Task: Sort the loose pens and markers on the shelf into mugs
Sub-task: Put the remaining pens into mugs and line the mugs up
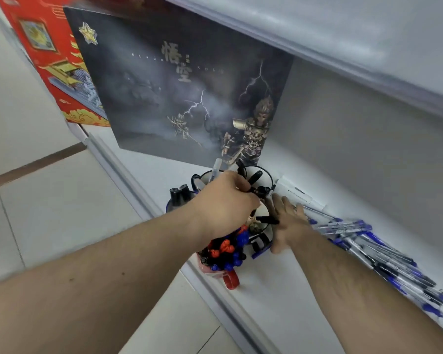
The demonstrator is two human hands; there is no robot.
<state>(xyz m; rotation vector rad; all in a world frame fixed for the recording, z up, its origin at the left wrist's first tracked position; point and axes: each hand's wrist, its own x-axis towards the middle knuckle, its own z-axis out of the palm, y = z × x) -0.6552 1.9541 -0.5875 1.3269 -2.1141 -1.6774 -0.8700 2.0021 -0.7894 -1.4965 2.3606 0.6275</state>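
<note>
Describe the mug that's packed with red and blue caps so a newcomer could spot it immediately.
Start at the big dark poster box standing on the white shelf, then drop to the mug cluster in front. The red mug sits nearest the shelf edge, under the left forearm; it alone has a red handle and is crammed with red and blue caps.

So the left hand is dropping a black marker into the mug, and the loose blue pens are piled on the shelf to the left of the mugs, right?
Not quite. The head view shows the blue pens piled right of the mugs, not left. The left hand does hold a black marker over them.
</note>
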